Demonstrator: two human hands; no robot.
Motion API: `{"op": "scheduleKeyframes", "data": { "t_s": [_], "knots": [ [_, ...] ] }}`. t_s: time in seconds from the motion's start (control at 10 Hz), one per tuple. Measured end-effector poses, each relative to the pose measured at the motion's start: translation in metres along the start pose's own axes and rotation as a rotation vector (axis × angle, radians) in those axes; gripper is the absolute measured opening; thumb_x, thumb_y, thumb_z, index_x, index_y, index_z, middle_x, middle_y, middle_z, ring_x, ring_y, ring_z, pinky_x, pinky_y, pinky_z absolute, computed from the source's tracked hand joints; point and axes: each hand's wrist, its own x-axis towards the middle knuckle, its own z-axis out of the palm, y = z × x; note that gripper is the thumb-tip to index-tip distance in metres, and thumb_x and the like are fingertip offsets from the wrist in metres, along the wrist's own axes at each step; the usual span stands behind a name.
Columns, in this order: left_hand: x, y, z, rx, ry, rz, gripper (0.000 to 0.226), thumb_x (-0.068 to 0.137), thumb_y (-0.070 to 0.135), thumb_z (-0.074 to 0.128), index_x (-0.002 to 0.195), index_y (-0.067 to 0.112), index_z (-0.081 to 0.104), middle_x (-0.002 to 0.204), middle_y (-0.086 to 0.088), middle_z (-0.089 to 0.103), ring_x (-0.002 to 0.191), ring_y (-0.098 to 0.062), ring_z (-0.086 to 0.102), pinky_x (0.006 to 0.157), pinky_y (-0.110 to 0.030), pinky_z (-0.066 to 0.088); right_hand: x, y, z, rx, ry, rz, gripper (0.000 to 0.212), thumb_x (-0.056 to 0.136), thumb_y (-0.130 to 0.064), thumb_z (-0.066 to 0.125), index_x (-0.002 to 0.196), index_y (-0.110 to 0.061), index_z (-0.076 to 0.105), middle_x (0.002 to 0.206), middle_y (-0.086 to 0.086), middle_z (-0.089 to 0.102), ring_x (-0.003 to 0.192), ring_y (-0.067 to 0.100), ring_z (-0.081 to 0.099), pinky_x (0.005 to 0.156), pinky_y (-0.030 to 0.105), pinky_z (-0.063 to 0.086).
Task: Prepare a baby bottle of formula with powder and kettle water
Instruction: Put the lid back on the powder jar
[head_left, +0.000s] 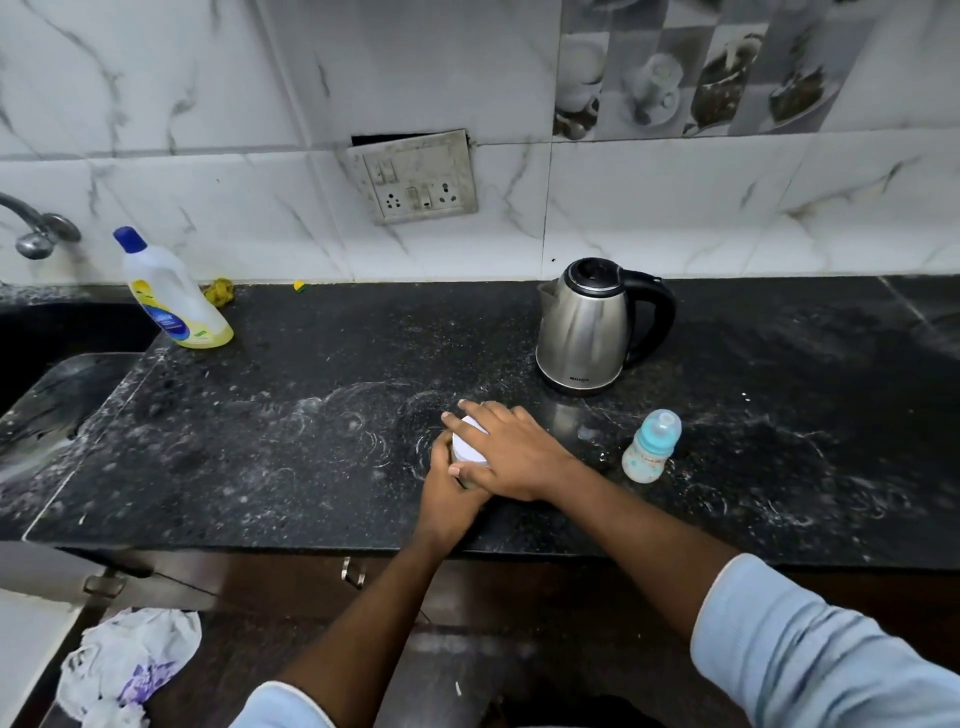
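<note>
My left hand (448, 486) is wrapped round the side of a small round tub with a white lid (470, 441). My fingers curl round it and hold it tight. My right hand (511, 452) lies on top of the lid. Its fingers bend over the far side and my thumb presses the near side, so it grips the lid. The tub stands on the black speckled stone counter (311, 415), close to the front edge, about in the middle.

A small baby bottle with a light blue top (650, 447) stands upright just to the right of my hands, apart from them. A shiny steel kettle with a black handle and lid (584, 332) stands further back, between the tub and the back edge, a bit to the right.

At the back left corner, by the dark sink (62, 384), stands a clear bottle of yellow soap with a blue cap (171, 296).
</note>
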Motion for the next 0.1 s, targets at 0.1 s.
{"op": "scheduleKeyframes", "data": {
  "t_s": [0.1],
  "knots": [
    [-0.002, 0.0047, -0.0014, -0.075, -0.042, -0.005, 0.103, 0.068, 0.04, 0.093, 0.151, 0.036, 0.032, 0.139, 0.009, 0.062, 0.111, -0.001, 0.071, 0.077, -0.026, 0.063, -0.0149, 0.0044, -0.006, 0.048, 0.046, 0.046, 0.074, 0.1, -0.069, 0.029, 0.165, -0.037, 0.013, 0.174, 0.007, 0.015, 0.158, 0.029, 0.018, 0.121, 0.056, 0.021]
  ]
}}
